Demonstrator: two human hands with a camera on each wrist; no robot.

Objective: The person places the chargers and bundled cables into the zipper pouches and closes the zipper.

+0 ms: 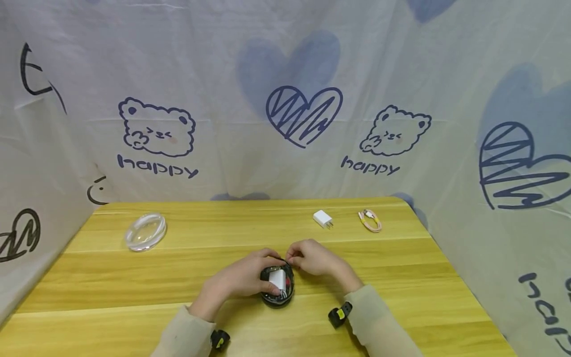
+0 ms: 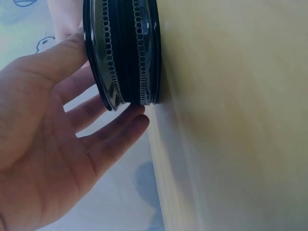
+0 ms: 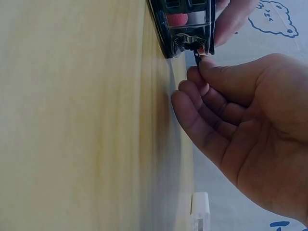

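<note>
A small round black zip case (image 1: 277,303) with a clear top lies near the middle of the table. Through the top I see a white charger (image 1: 277,279) and something red. My left hand (image 1: 243,275) grips the case from the left, thumb over the top and fingers around its far side. In the left wrist view, the zipper (image 2: 122,48) runs along the case's side wall. At the case's far right edge, my right hand (image 1: 314,259) pinches the black zipper pull (image 3: 197,57) between thumb and forefinger. The right wrist view shows its other fingers curled loosely.
A coil of whitish clear tubing (image 1: 129,242) lies at the back left of the wooden table (image 1: 214,223). At the back right are a white plug charger (image 1: 321,217) and a coiled pink cable (image 1: 377,224) with yellow ties. A printed cloth (image 1: 223,124) hangs behind.
</note>
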